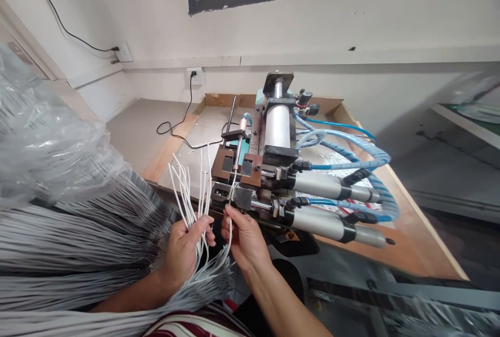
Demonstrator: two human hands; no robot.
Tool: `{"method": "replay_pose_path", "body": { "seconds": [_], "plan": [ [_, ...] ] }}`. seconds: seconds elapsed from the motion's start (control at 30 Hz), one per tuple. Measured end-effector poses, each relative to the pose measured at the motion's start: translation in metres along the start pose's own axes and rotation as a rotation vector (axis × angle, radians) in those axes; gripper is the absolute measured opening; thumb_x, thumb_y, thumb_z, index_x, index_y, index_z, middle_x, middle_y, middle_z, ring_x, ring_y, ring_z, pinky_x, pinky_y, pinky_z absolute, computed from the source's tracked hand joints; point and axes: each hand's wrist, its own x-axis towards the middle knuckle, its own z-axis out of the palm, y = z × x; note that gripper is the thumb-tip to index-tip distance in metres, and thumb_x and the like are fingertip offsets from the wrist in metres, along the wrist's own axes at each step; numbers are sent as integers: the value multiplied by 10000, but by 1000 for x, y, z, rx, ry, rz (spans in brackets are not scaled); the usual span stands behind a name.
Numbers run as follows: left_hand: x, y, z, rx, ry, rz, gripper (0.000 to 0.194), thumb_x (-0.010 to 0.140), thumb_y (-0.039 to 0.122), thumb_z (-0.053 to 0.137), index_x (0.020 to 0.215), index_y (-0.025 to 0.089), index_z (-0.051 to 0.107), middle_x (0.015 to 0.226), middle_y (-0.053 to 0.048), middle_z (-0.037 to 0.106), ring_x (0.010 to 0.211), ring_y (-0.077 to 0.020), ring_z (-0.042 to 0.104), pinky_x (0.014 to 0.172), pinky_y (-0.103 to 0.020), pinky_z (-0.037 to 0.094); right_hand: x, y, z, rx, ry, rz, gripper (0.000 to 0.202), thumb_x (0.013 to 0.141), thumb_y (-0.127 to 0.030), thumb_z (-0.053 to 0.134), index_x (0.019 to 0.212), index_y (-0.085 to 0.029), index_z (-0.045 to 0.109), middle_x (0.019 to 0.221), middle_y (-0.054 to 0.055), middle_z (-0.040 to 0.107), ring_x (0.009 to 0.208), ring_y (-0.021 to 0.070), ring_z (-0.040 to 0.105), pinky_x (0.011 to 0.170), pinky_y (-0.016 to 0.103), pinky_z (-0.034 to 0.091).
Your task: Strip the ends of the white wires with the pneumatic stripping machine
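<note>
Several white cables (185,191) fan upward out of my left hand (186,246), whose fingers are wrapped round them. My right hand (242,235) pinches a single white cable (229,230) between thumb and forefinger, just in front of the machine. That cable's upper end lies between the dark jaw blocks of the pneumatic machine (277,126). The lower parts of the cables run down into a grey bundle (211,277) across my lap.
Large bundles of grey cables (78,243) fill the left side, partly under clear plastic (50,128). Silver cylinders (332,225) and blue hoses (351,152) stick out to the right over the wooden table edge (422,212). A black cord (190,102) runs to a wall socket.
</note>
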Motion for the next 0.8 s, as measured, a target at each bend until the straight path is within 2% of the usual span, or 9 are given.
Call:
{"method": "replay_pose_path", "body": {
  "seconds": [0.13, 0.2, 0.27, 0.33, 0.5, 0.57, 0.7, 0.8],
  "plan": [
    [0, 2, 1, -33, -7, 32, 152, 712, 284, 609, 688, 134, 623, 459, 40, 502, 411, -65, 423, 420, -199, 331, -1, 0, -8, -125, 36, -112, 245, 480, -302, 785, 559, -128, 632, 489, -23, 504, 427, 60, 362, 401, 194, 268],
    [2, 5, 2, -63, -4, 22, 133, 672, 266, 649, 702, 141, 615, 414, 65, 455, 378, -51, 376, 389, -188, 286, -4, 3, -17, -253, 13, -172, 239, 510, -333, 768, 588, -136, 657, 524, -9, 534, 449, 71, 372, 426, 208, 281],
    [3, 7, 2, -72, 6, 13, 154, 642, 263, 670, 725, 144, 619, 401, 73, 449, 356, -45, 354, 369, -185, 255, -12, 8, -28, -422, -66, -205, 212, 586, -349, 726, 613, -147, 671, 524, -12, 525, 468, 83, 368, 453, 222, 286],
    [5, 9, 2, -59, 7, 21, 175, 645, 280, 661, 742, 137, 635, 450, 48, 517, 351, -39, 355, 355, -188, 232, -22, 13, -38, -569, -165, -206, 188, 654, -343, 680, 628, -156, 672, 526, -16, 504, 494, 97, 371, 481, 235, 291],
    [6, 8, 0, -80, -54, -5, 217, 679, 313, 626, 802, 136, 647, 624, -14, 637, 358, -38, 385, 342, -195, 213, -41, 22, -48, -708, -331, -128, 219, 715, -335, 623, 578, -164, 630, 533, -24, 454, 516, 110, 355, 507, 251, 279],
    [4, 8, -1, -86, -67, -21, 199, 680, 307, 628, 767, 129, 644, 618, -21, 632, 372, -46, 406, 344, -194, 213, -44, 23, -48, -731, -365, -97, 232, 724, -340, 612, 573, -163, 612, 538, -27, 436, 521, 109, 343, 506, 250, 270],
    [2, 8, -7, -41, -116, -22, 224, 707, 312, 602, 589, 121, 599, 456, 10, 526, 371, -50, 388, 363, -194, 223, -43, 18, -53, -819, -462, -86, 265, 756, -346, 570, 568, -162, 595, 560, -16, 454, 547, 120, 370, 534, 253, 292],
    [3, 6, -13, 23, -122, -16, 258, 736, 331, 571, 581, 124, 584, 427, 16, 498, 377, -59, 392, 366, -197, 224, -39, 5, -63, -993, -549, -99, 281, 775, -339, 537, 565, -173, 622, 561, -4, 495, 549, 135, 417, 537, 258, 316]
  ]
}}
